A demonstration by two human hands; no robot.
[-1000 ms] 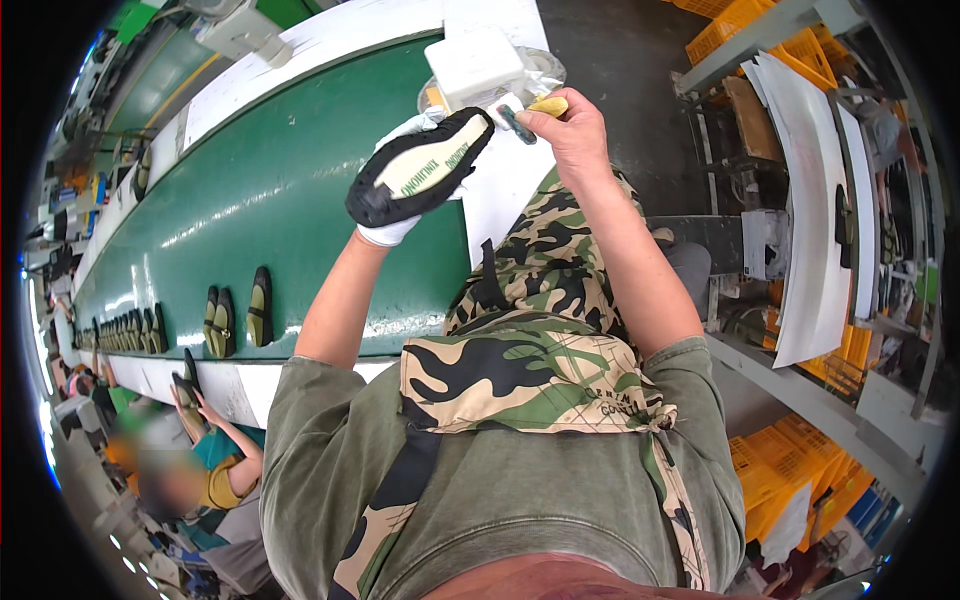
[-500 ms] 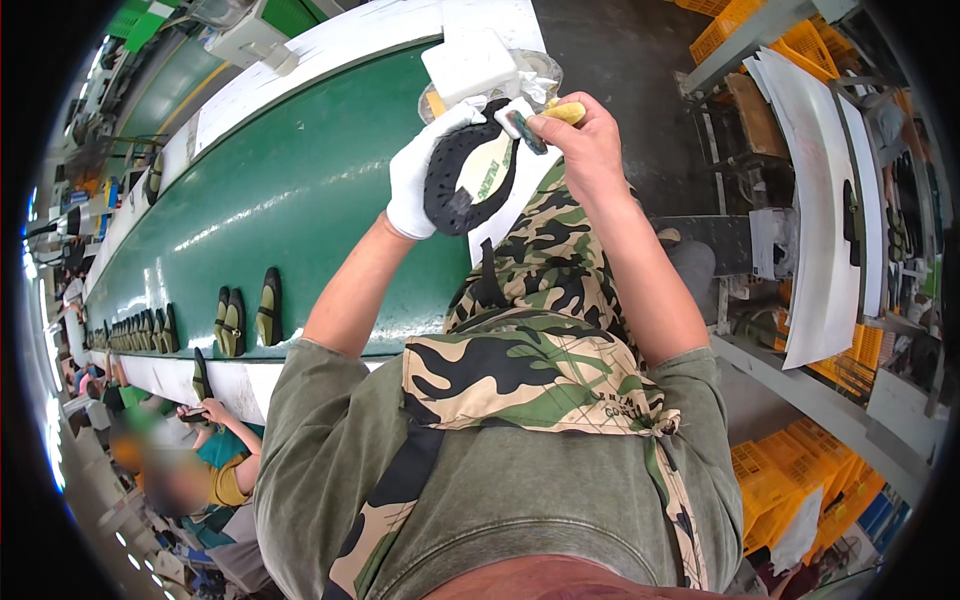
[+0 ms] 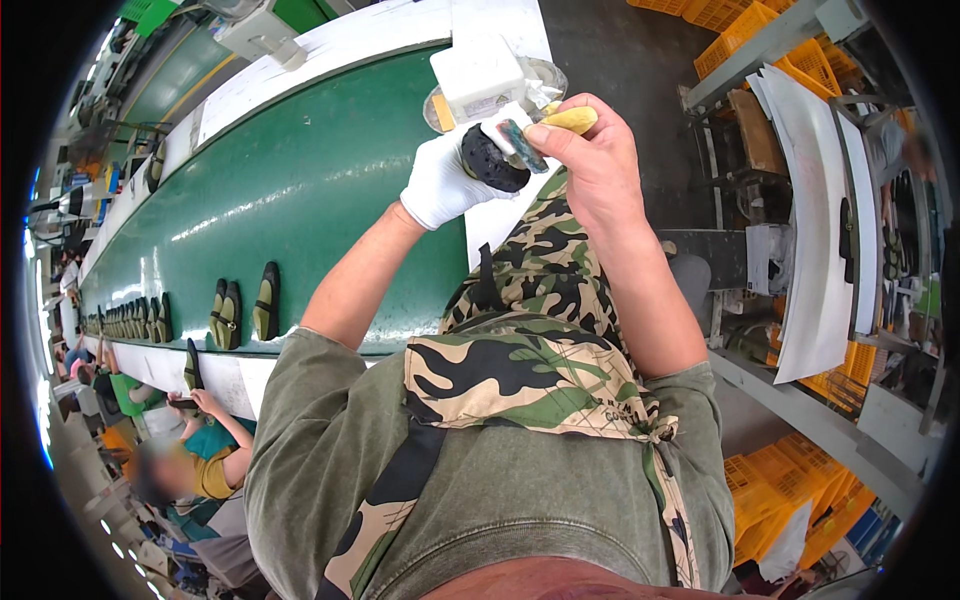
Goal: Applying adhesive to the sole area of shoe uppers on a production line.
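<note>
Black-soled shoe point(image 3: 492, 166) is being clutched in gloved left grip point(image 3: 438, 184), probably for steadiness; white-padded tool point(image 3: 526, 149) is being pinched by bare right grip point(image 3: 601, 160).

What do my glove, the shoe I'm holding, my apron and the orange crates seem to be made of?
Glove: probably thin knit cloth, matte, with soft wrinkles.
Shoe: the black part looks like dull rubber or foam, slightly pitted; which one isn't clear.
Apron: likely woven cotton or a blend, printed with camouflage and softly creased.
Crates: almost certainly moulded plastic, evenly orange with latticed walls.
</note>
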